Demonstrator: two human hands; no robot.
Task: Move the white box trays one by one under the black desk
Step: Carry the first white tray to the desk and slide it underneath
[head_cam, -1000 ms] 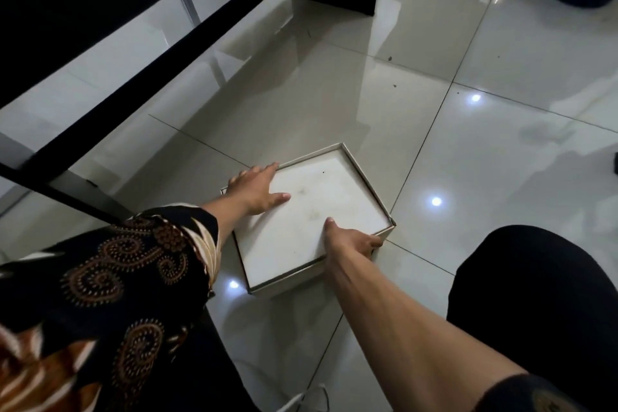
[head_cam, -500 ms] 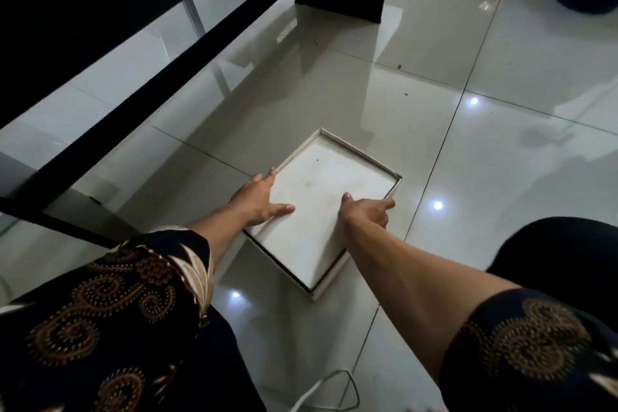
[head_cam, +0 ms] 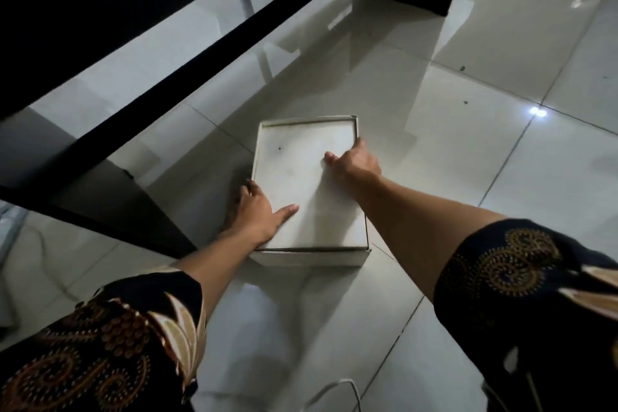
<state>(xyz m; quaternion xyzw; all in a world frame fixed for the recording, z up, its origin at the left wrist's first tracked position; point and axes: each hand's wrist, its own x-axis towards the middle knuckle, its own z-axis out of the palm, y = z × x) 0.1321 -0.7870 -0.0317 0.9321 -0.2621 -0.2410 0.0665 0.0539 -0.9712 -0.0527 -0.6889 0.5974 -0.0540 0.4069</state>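
Mid-slide, by the look of it: white box tray [head_cam: 309,191] flat on tile floor [head_cam: 468,177], just short of black desk [head_cam: 100,27], not yet under. Next prob. a push fwd-left past desk's black rail [head_cam: 187,77]. Left hand [head_cam: 259,212] spread on tray's near-left edge, thumb inside. Right hand [head_cam: 354,160] open, fingers over right rim. No lift seen.

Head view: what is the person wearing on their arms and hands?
Both hands, left hand and right hand, are bare: no gloves, and no rings or watch that I can see. Forearms are uncovered. Short dark sleeves carry gold-brown swirl patterns with cream leaf shapes, left sleeve and right sleeve.
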